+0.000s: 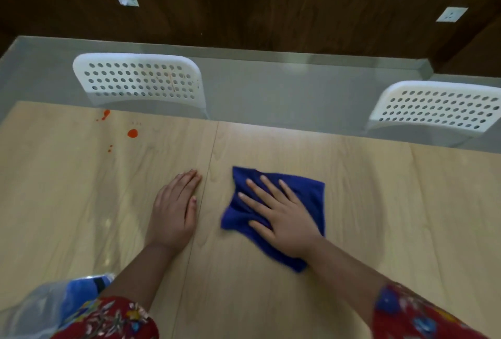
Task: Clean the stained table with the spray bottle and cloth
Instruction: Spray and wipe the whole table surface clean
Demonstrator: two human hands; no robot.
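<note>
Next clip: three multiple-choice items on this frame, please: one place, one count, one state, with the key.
1. Where are the orange stains relative to the blue cloth?
A) farther away, to its left
B) under it
C) to its right

2. How many white chairs stand beyond the table?
A) one
B) two
C) four

3. What is the right hand doing?
A) gripping a bottle
B) hovering above the table
C) lying flat on the cloth

Key: 1 A, the spots sit far left, apart from the cloth; 2 B, two perforated backs show; 3 C, it lies spread flat over the cloth.
</note>
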